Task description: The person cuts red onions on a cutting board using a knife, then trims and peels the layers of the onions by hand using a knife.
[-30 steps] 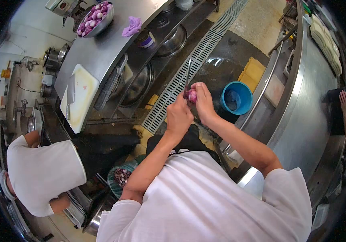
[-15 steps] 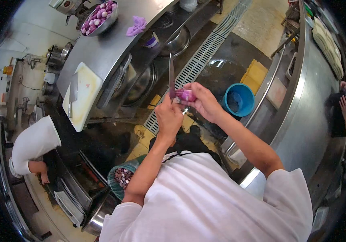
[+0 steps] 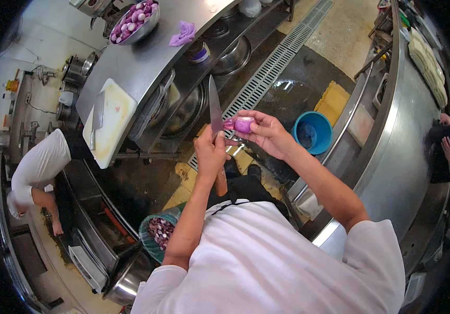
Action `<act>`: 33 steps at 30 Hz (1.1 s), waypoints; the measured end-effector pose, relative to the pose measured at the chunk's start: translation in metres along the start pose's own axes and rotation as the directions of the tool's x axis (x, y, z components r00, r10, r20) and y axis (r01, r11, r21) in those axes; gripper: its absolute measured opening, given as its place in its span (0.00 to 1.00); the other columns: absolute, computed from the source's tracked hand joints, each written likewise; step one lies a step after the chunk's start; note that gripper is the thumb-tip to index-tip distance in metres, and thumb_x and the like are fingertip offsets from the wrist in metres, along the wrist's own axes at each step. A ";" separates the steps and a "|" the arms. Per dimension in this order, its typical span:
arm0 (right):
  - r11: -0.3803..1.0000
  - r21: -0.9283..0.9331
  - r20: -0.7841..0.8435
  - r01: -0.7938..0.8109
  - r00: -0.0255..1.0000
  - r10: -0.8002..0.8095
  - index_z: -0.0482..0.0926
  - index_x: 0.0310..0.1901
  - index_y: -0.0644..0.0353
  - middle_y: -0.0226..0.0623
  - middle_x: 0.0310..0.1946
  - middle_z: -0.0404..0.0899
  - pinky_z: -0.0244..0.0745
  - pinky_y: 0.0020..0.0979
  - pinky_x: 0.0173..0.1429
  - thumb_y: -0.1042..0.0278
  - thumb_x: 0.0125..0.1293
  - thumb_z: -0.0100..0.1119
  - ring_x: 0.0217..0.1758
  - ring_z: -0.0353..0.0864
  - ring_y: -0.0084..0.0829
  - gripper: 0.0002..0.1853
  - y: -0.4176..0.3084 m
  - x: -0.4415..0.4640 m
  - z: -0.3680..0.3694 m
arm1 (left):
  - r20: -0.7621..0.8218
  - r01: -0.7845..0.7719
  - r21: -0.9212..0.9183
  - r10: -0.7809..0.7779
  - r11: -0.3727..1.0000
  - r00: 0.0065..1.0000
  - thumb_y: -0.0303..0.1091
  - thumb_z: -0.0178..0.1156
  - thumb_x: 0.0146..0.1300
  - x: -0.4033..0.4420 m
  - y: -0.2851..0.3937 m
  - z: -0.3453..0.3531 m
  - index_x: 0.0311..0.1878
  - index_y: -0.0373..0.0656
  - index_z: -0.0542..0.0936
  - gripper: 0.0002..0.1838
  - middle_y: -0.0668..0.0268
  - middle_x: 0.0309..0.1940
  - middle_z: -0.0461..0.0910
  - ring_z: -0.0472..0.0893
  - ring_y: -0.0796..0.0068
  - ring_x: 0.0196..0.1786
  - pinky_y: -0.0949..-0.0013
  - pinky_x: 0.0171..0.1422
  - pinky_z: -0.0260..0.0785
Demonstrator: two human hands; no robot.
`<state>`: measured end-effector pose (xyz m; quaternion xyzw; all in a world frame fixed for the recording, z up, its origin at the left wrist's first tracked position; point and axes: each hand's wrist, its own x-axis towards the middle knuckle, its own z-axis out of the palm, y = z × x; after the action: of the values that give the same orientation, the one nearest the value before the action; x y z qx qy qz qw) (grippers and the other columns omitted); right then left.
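My left hand point(image 3: 211, 153) is closed round a knife point(image 3: 215, 104), its blade pointing up and away and its brown handle showing below the fist. In my right hand point(image 3: 268, 133) is a purple onion point(image 3: 243, 124), pinched between thumb and fingers just right of the blade. Reddish skin or layers show at the onion's left end, close to the knife. Whether blade and onion touch is too small to tell.
A bowl of peeled onions point(image 3: 149, 30), a purple cloth point(image 3: 183, 33) and a cutting board point(image 3: 121, 111) with a cleaver point(image 3: 98, 112) lie on the left counter. Below are a blue bucket point(image 3: 319, 125) and a bin of peelings point(image 3: 149, 242). A co-worker point(image 3: 39, 162) bends at left.
The knife and onion have moved left and drawn slightly apart, with the blade now in full view. At left the co-worker has turned and bent over.
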<state>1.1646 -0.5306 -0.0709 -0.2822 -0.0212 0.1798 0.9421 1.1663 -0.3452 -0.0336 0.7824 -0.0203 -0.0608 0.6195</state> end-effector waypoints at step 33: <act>0.992 -0.010 0.113 -0.129 0.985 0.130 0.63 0.71 0.61 0.43 0.59 0.75 0.79 0.32 0.57 0.56 0.75 0.55 0.60 0.80 0.37 0.29 0.023 -0.002 0.022 | 0.008 0.167 -0.286 -0.171 0.944 0.985 0.31 0.56 0.73 -0.038 -0.014 -0.067 0.51 0.33 0.76 0.11 0.60 0.38 0.83 0.87 0.72 0.29 0.77 0.17 0.72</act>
<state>1.1523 -0.5022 -0.0651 -0.2736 -0.0566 0.2564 0.9253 1.1359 -0.2732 -0.0293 0.6842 0.0610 -0.1095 0.7184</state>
